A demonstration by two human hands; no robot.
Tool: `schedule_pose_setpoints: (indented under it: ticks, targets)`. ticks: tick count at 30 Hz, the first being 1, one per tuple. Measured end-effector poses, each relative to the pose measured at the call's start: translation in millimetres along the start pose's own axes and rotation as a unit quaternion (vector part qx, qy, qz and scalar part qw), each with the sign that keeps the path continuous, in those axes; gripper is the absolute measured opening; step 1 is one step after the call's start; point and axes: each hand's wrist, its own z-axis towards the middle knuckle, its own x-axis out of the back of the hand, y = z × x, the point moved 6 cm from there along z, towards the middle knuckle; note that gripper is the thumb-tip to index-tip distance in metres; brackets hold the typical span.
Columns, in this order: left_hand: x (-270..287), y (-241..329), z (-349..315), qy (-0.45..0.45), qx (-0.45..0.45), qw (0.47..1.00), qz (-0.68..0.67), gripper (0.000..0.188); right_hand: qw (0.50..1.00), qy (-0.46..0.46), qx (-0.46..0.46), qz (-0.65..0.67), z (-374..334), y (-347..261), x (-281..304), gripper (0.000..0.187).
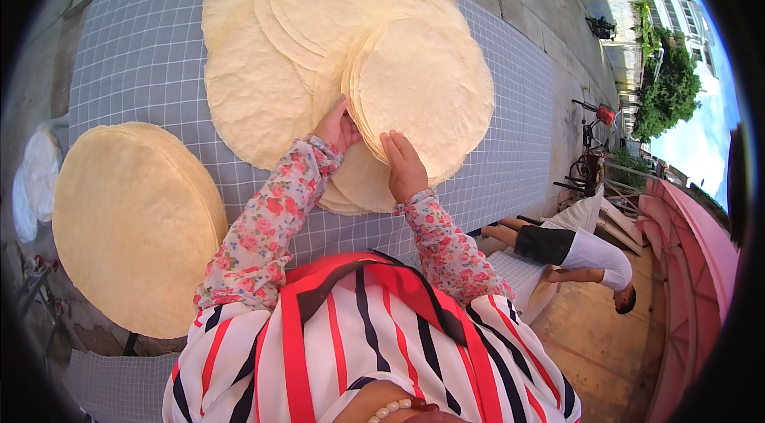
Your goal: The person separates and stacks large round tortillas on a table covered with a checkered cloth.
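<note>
A stack of thin round flatbreads (426, 92), pale and floury, lies over wider flatbread sheets (263, 112) on the checked cloth. My left hand (339, 130) grips the stack's near left edge, thumb pointing up along its side. At the near edge, my right hand (405, 164) pinches the rim, with fingertips on the top flatbread; its thumb is hidden. Just below the stack, between my forearms, a smaller pile of flatbreads (362, 184) partly shows. Floral sleeves cover both forearms.
Left of me stands a large round flatbread pile (131, 228), with clear plastic bags (38, 176) beyond it. Grey checked cloth (139, 48) covers the table. To the right, another person (586, 256) bends beside a second cloth-covered table. Bicycles (590, 160) stand farther off.
</note>
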Motion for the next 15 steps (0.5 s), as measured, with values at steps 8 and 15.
schedule_pose_setpoints:
  ticks: [8,15]
  targets:
    - [7.2,-14.8,7.2,-0.066,-0.018,0.996,0.059,0.035,0.99,-0.141,-0.014,0.022,-76.0,17.1,6.0,0.058]
    - [1.6,-10.5,2.8,-0.068,0.004,0.997,0.041,0.034,0.951,0.074,-0.16,0.252,-4.2,4.7,19.8,0.039]
